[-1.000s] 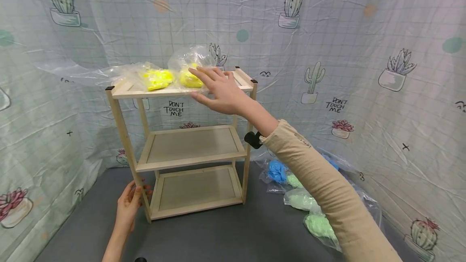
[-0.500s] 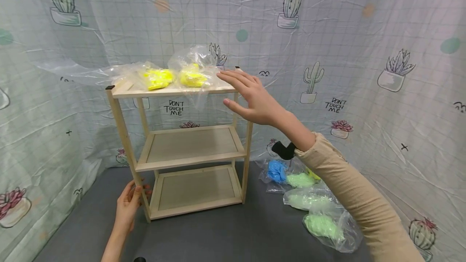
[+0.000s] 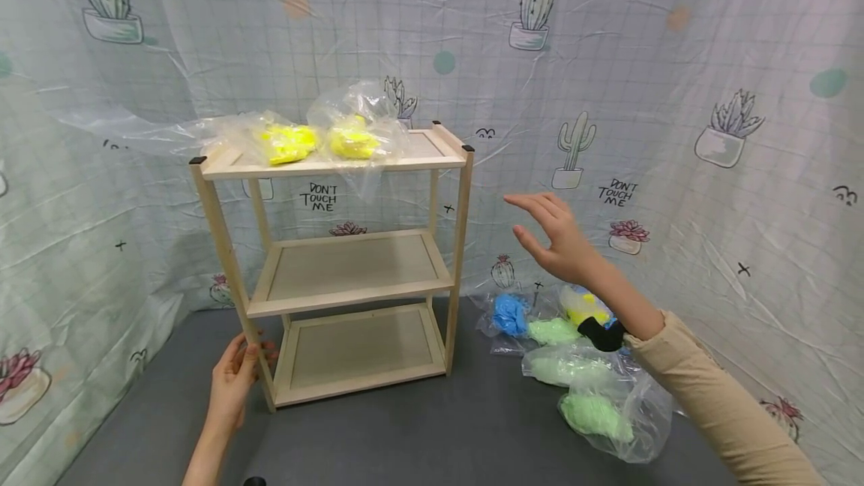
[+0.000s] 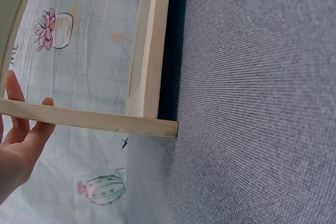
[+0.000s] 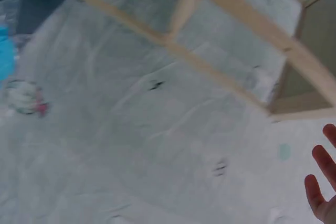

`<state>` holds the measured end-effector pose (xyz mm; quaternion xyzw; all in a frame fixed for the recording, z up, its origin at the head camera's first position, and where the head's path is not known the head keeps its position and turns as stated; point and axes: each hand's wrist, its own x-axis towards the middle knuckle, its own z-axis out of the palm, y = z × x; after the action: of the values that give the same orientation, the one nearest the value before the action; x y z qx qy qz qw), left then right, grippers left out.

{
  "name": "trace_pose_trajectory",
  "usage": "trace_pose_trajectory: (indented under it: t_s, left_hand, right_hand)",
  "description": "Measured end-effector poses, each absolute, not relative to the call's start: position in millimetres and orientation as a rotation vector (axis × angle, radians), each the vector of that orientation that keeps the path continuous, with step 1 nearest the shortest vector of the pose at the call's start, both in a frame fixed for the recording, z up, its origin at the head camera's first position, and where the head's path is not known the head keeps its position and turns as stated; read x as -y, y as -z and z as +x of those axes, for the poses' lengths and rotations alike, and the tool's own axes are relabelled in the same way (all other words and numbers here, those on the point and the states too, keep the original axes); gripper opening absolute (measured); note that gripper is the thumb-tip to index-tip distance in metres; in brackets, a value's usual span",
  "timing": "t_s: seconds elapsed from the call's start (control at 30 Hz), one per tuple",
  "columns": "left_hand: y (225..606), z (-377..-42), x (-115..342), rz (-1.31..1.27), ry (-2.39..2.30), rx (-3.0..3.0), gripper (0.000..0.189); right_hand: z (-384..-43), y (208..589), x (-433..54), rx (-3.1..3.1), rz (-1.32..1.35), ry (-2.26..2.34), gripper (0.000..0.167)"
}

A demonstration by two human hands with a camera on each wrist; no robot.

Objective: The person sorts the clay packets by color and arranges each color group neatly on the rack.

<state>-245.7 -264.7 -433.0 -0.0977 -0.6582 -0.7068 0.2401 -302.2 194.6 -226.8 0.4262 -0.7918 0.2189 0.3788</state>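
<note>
A three-tier wooden shelf point(image 3: 351, 292) stands on the dark grey surface. Low on its front left post point(image 3: 229, 261), my left hand point(image 3: 231, 385) holds on, thumb in front and fingers behind. The left wrist view shows the fingers point(image 4: 35, 135) passing behind that post. On the top tier lie two clear plastic bags with bright yellow contents, a left bag point(image 3: 289, 143) and a right bag point(image 3: 354, 139); what the contents are I cannot tell. My right hand point(image 3: 556, 238) hovers in the air right of the shelf, fingers extended, holding nothing.
Right of the shelf lie several clear bags: a blue one point(image 3: 509, 314), a yellow one point(image 3: 584, 307) partly behind the right wrist's black camera point(image 3: 603, 334), and pale green ones, the nearest point(image 3: 597, 417) at the front. A cactus-print curtain point(image 3: 445, 28) surrounds the surface.
My right hand has moved from over the right yellow bag, right and downward away from the shelf. Both yellow bags stay on the top tier. My left hand keeps its place on the post.
</note>
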Motion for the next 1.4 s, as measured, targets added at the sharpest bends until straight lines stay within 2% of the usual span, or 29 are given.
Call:
trace_pose_trajectory:
  t_s: [0.47, 0.73, 1.03, 1.4]
  left_hand:
    - [434, -244, 266, -0.238, 1.940, 1.795, 0.025]
    - [435, -248, 265, -0.248, 1.947, 1.794, 0.025]
    - [435, -248, 264, -0.195, 1.921, 1.835, 0.024]
    - [436, -249, 267, -0.164, 1.895, 1.861, 0.026]
  right_hand:
    - [-348, 326, -289, 2.132, 0.759, -0.362, 0.029]
    - [-359, 367, -322, 2.546, 0.557, -0.122, 0.039]
    - [-360, 400, -345, 2.735, 0.514, 0.031, 0.047]
    - [-364, 419, -352, 2.854, 0.485, 0.005, 0.058]
